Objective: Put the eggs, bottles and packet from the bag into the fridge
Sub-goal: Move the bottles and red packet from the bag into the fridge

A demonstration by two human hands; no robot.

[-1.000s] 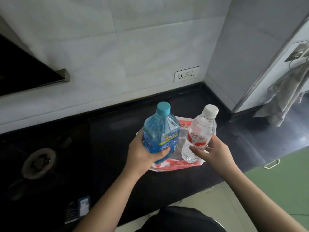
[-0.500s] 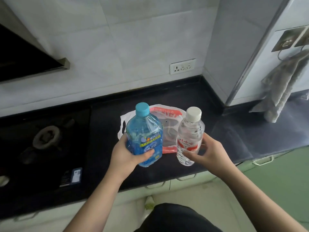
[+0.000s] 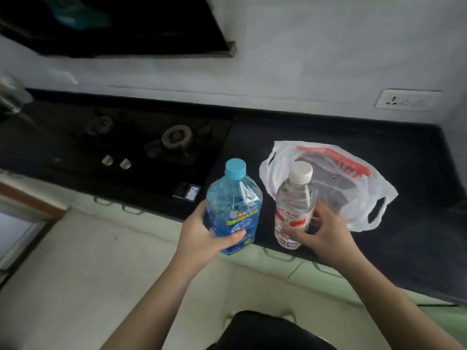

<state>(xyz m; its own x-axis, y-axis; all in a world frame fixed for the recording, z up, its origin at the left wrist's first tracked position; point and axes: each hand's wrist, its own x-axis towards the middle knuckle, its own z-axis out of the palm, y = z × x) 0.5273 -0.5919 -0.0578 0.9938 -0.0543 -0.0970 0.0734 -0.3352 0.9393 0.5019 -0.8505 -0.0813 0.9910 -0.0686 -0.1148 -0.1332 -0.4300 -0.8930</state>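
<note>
Bottles upright for carrying to fridge: blue bottle (image 3: 233, 208) w/ left hand (image 3: 202, 236) fingers wrapped round base; clear bottle (image 3: 294, 205) gripped low in right hand (image 3: 321, 233); bag (image 3: 358, 188) beyond right fingertips.

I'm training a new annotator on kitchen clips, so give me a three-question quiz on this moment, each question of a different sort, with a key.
1. True or false: the left hand grips the blue bottle.
2. Multiple choice: the clear bottle has a cap that is A) blue, B) white, C) red.
3. Fill in: the plastic bag lies on the dark ____, beside the stove.

Key:
1. True.
2. B; the right hand holds this bottle low on its body.
3. Counter.
</note>
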